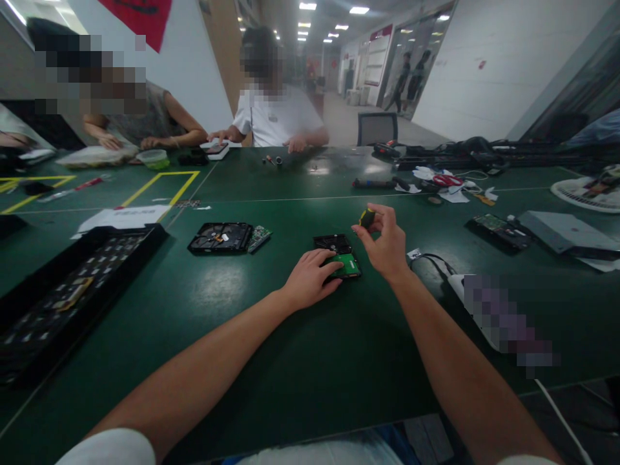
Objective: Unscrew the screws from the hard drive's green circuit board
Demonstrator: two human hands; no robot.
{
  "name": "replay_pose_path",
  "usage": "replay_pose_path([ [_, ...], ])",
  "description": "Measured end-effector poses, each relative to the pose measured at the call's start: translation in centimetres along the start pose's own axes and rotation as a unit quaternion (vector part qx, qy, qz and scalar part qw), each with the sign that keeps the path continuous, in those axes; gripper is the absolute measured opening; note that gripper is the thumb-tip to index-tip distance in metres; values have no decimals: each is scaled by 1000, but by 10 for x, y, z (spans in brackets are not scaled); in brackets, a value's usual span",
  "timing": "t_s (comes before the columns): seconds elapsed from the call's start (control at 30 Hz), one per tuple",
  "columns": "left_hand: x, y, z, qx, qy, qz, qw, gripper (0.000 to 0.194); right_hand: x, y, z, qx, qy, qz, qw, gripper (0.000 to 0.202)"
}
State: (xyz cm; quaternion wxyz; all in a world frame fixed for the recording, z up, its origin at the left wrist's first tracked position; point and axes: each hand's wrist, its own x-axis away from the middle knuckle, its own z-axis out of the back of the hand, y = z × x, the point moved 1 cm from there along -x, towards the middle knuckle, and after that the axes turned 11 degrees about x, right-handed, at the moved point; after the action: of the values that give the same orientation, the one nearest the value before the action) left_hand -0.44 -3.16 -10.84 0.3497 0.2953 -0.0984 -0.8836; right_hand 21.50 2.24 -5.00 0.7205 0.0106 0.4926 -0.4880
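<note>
A hard drive with a green circuit board (347, 264) lies on the dark green table in front of me. My left hand (314, 274) grips it from the left, fingers across its top and thumb along the near edge. To the right of the drive and just above it, my right hand (386, 242) pinches a short black-and-yellow screwdriver (367, 217). Only its handle shows clearly; I cannot make out the tip. Another opened hard drive (220, 238) sits to the left, with a loose circuit board (260, 238) beside it.
A long black tray (145, 234) stands at the left. A white power strip (477, 316) with cables lies right of my right forearm. Farther right are another drive (498, 231) and a grey box (569, 232). Two people sit across the table.
</note>
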Motion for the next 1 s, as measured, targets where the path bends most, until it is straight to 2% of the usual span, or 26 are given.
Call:
replay_pose_path([
  [0.2, -1, 1, 1, 1, -1, 1, 1000, 39, 0, -1, 1, 10, -5, 1, 1000, 52],
  [0.43, -1, 1, 1, 2, 2, -2, 1000, 38, -1, -7, 0, -79, -63, 24, 995, 48],
  [0.8, 0, 0, -1, 2, -2, -3, 1000, 39, 0, 0, -3, 7, -13, 2, 1000, 52],
  [1.0, 0, 0, 0, 8, 1, 0, 1000, 38, 0, -5, 0, -27, -33, 3, 999, 50],
])
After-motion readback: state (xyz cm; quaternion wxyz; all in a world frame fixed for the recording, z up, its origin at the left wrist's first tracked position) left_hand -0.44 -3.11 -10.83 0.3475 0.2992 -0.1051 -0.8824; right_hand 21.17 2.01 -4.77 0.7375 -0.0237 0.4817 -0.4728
